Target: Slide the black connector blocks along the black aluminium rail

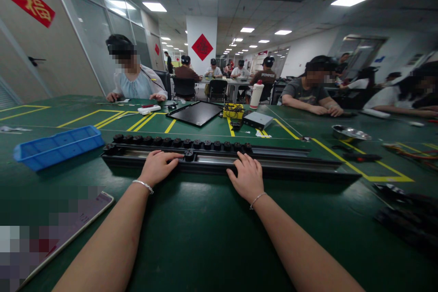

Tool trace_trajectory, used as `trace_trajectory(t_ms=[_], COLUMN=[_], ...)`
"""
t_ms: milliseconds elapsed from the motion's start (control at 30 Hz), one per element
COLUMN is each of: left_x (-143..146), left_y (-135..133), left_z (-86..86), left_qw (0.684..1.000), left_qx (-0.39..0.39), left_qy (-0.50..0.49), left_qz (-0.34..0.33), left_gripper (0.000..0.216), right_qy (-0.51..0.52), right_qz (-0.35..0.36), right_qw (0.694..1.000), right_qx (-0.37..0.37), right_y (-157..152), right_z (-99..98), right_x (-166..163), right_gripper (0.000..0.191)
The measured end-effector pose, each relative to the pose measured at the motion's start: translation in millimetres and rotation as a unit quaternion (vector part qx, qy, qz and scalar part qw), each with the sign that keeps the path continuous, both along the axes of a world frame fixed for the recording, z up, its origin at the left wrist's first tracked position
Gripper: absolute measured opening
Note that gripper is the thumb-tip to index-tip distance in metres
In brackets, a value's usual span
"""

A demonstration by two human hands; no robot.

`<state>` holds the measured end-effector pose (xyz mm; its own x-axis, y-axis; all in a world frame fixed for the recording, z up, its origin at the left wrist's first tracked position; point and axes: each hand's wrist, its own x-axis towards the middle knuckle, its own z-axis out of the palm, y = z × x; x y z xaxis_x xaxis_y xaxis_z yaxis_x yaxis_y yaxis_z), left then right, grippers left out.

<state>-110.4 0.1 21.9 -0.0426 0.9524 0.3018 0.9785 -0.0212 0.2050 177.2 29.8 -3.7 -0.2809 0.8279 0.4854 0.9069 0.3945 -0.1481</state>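
A long black rail with a metallic channel lies across the green table in front of me. One small round black piece sits in its channel near the middle. My left hand is open over the rail's near edge, its forefinger stretched to the left side of that piece. Farther right, my right hand rests open on the rail, fingers apart and thumb toward the near side. Just behind stands a row of several similar round black pieces along a second black rail.
At the left are a blue plastic bin and a phone. Beyond the rails lie a black flat panel, a yellow box, a grey box and a white bottle. A metal bowl is at right. Co-workers sit across.
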Motion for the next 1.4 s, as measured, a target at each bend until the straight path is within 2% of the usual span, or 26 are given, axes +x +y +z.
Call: trace_trajectory(t_ms=[267, 800, 1400], left_x=[12.3, 12.8, 11.1], left_y=[-0.5, 0.5, 0.9], left_z=[4.2, 4.4, 3.7], left_qw=[0.999, 1.000, 0.998], left_qx=[0.000, -0.006, -0.021], left_qy=[0.002, 0.008, 0.029], left_qz=[-0.037, -0.029, -0.052], left_gripper=[0.035, 0.033, 0.035], right_qy=[-0.002, -0.002, -0.002], right_qz=[0.001, 0.001, 0.002], right_qw=[1.000, 1.000, 1.000], right_qx=[-0.001, -0.002, -0.006], right_y=[0.2, -0.3, -0.8], right_z=[0.4, 0.3, 1.2], right_x=[0.4, 0.3, 0.3], right_gripper=[0.029, 0.029, 0.029])
